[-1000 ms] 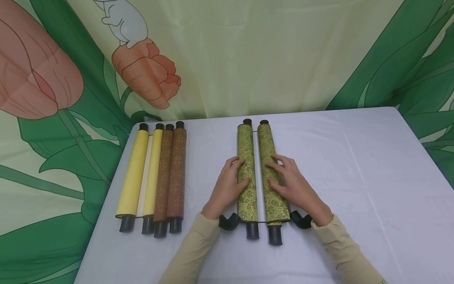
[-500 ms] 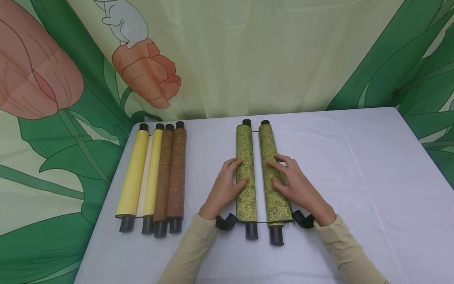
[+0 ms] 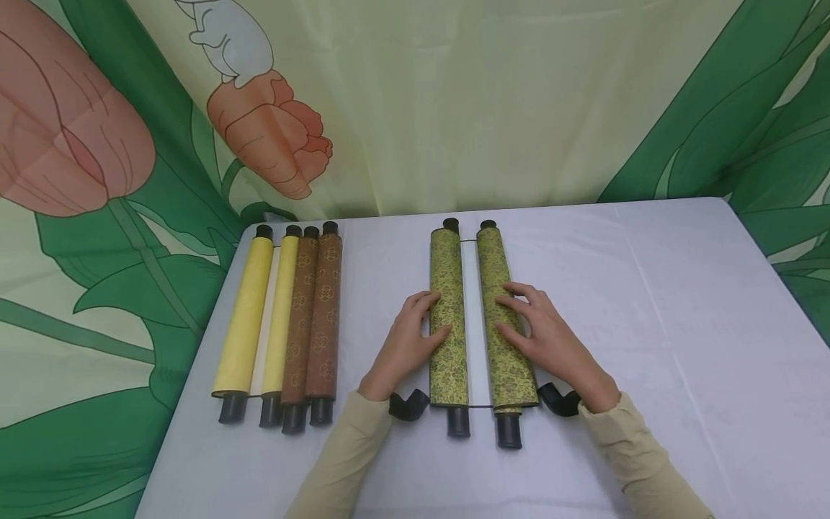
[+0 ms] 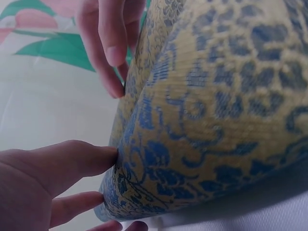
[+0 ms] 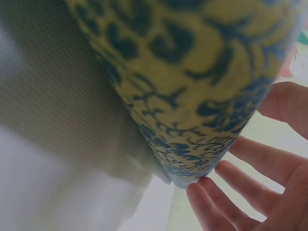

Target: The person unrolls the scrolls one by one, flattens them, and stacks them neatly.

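Two hands down on one green scroll (image 3: 478,339) near the middle of the table (image 3: 681,324) — neither clamped on it. Found the scroll partly unrolled: left roll (image 3: 447,324) and right roll (image 3: 504,353) lying side by side, apart, with a narrow white strip (image 3: 478,317) bared between them, black knobs (image 3: 457,422) sticking out at the near and far ends. Left hand (image 3: 405,346) set against the outer flank of the left roll, fingers straight, fingertips and thumb touching the patterned cloth; in the left wrist view, fingers (image 4: 72,159) pressed against the roll's side (image 4: 216,120) with nothing curled round it. Right hand (image 3: 551,339) laid flat on the right roll, fingers spread and straight; in the right wrist view, fingers (image 5: 250,168) stretched along the underside edge of the roll (image 5: 192,72), blurred close up. Hands kept well apart, one to each roll. Black straps (image 3: 407,405) seen at both wrists, beige sleeves (image 3: 337,468) behind them. Farther left on the table, a yellow scroll (image 3: 249,317) and a brown scroll (image 3: 314,317) — touching each other, well apart from the green one. Behind it all, hung a backdrop (image 3: 454,108) printed with leaves and flowers.
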Motion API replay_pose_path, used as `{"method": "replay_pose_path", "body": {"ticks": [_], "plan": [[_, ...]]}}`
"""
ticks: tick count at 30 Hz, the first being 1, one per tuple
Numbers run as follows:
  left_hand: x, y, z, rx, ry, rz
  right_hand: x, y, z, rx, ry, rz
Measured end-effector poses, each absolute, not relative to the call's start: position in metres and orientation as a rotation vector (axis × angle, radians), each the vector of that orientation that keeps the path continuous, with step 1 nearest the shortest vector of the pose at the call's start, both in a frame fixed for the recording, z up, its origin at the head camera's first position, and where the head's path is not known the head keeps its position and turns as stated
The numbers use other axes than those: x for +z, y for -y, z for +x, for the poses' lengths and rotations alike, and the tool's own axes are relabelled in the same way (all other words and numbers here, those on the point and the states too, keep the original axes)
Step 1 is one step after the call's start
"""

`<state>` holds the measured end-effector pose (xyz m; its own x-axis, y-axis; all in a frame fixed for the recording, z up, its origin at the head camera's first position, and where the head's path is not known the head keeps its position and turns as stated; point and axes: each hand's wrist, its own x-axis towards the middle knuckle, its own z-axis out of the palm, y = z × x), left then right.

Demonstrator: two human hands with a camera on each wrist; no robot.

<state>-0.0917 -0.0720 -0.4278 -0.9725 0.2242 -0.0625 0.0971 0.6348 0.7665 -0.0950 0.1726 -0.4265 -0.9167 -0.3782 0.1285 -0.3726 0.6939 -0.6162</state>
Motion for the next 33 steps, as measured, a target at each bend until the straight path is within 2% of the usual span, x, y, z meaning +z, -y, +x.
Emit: {"method": "replay_pose_path", "body": {"ticks": [17, 26, 33], "plan": [[-0.429, 0.082, -0.096, 1.292, -2.681, 0.235, -0.422, -0.176, -0.096, -1.031, -2.87, -0.613], [-0.412, 0.06, -0.105, 1.185, -2.746, 0.282, -0.411, -0.164, -0.103, -0.918, -2.878, -0.662], [-0.395, 0.034, -0.108, 1.062, -2.776, 0.441, -0.401, -0.153, -0.108, -0.865, -2.862, -0.724]]}}
